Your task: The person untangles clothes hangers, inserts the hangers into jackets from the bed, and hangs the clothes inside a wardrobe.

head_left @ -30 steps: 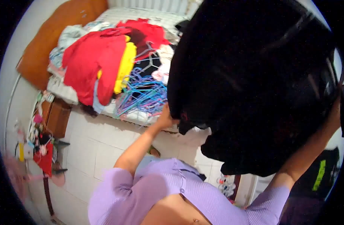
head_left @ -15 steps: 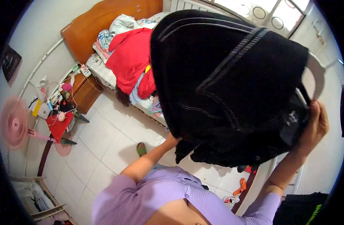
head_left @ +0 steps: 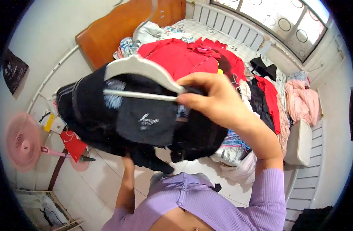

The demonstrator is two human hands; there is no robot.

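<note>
A black jacket [head_left: 91, 127] with pale stitching and a dark inner neck label hangs on a white clothes hanger [head_left: 140, 66] in front of me. My right hand [head_left: 218, 96] is closed on the hanger's right end, thumb and fingers pinching it near the bar. The hook curves up toward the headboard. Under the jacket's lower edge, my left hand [head_left: 128, 161] touches the black cloth. Its fingers are hidden behind the fabric, so their grip does not show.
Red clothes [head_left: 176, 57] lie heaped on the bed beyond the jacket, beside a wooden headboard [head_left: 134, 27]. A pink fan [head_left: 25, 147] stands at the left. Pink clothing [head_left: 302, 96] and a pale padded box [head_left: 299, 142] are at the right.
The jacket has swung from the right over to the left and turned, so its neck opening, label and hanger now face me. My right hand has moved left with the hanger. More of the bed shows.
</note>
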